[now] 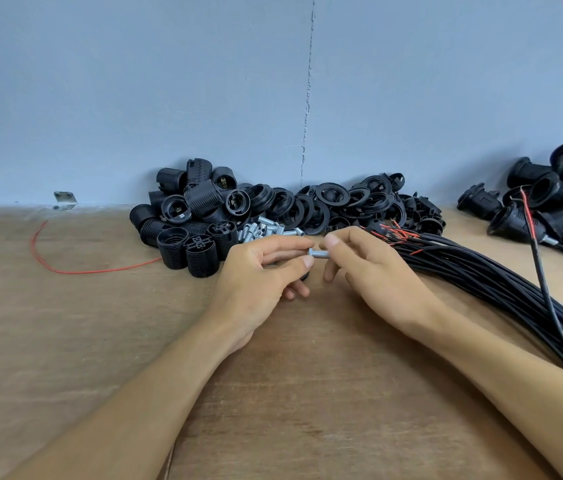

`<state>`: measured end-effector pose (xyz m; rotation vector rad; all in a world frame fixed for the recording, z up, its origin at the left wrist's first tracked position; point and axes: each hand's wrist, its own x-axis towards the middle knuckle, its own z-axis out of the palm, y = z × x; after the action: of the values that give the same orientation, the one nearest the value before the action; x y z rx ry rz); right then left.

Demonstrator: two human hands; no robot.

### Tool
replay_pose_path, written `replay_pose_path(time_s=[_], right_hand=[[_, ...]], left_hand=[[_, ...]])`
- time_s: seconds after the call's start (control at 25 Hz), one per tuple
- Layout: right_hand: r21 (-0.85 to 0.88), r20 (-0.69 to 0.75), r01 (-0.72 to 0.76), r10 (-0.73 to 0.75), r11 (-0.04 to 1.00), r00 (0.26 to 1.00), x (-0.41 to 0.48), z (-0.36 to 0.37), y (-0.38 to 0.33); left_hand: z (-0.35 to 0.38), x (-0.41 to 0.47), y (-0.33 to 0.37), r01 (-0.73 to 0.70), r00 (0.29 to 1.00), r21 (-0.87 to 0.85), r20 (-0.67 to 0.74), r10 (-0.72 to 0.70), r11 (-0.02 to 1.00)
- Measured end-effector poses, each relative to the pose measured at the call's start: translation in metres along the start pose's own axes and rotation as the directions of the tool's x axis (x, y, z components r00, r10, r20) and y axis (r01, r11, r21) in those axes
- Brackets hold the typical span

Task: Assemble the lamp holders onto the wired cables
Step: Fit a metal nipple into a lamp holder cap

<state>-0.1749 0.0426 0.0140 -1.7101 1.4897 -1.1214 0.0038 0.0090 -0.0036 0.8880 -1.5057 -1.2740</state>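
Heap of black ribbed plastic lamp holder shells (190,216), loose silver threaded metal tubes (266,227) and black plastic rings (325,202) against wall: unassembled.

Left hand (259,271) and right hand (373,268) each pinch single silver threaded tube (320,252) at fingertips above bench. Dark part under left fingers, possibly holder cap.

Bundle of black cables with red stripped ends (481,275) lies just right, waiting.

Few wired black holders (546,202) done, far right. Most left.

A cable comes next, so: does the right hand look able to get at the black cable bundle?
Probably yes. The cable bundle lies just beside the right hand with nothing between them, though its fingers pinch the threaded metal tube and would have to let go first.
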Motion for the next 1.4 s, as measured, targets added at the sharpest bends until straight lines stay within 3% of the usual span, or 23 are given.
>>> replay_pose_path(time_s=[0.16,0.32,0.52,0.64,0.84,1.28,1.4], right_hand=[[-0.039,0.042,0.033,-0.032,0.999,0.999,0.002,0.0002,0.0032],[0.055,0.018,0.024,-0.025,0.998,1.0,0.001,-0.0019,0.0028],[-0.018,0.007,0.019,-0.019,1.0,1.0,0.0035,-0.0003,0.0046],[0.065,0.03,0.012,-0.014,0.998,0.999,0.0017,-0.0035,0.0046],[-0.034,0.003,0.035,-0.034,0.999,0.999,0.0024,-0.0007,0.0062],[0.038,0.014,0.033,-0.033,0.999,0.999,0.0,-0.0017,0.0034],[-0.012,0.036,0.055,-0.054,0.998,0.998,0.0003,-0.0014,0.0059]], left_hand=[[0.0002,0.0001,-0.0008,0.0,1.0,0.009,0.001,0.0,1.0],[0.0005,0.0,-0.002,0.002,1.0,0.015,-0.005,-0.002,1.0],[0.0003,0.0002,-0.0023,-0.005,1.0,0.036,-0.007,0.005,0.999],[0.0007,0.0004,-0.0022,-0.005,1.0,0.022,-0.013,0.005,1.0],[0.0008,0.0,-0.0026,-0.007,1.0,0.04,-0.012,0.007,0.999],[0.0012,0.0022,-0.0044,0.013,0.999,0.01,-0.031,-0.012,1.0],[0.0012,0.0019,-0.0041,0.008,0.999,0.01,-0.035,-0.008,1.0]])
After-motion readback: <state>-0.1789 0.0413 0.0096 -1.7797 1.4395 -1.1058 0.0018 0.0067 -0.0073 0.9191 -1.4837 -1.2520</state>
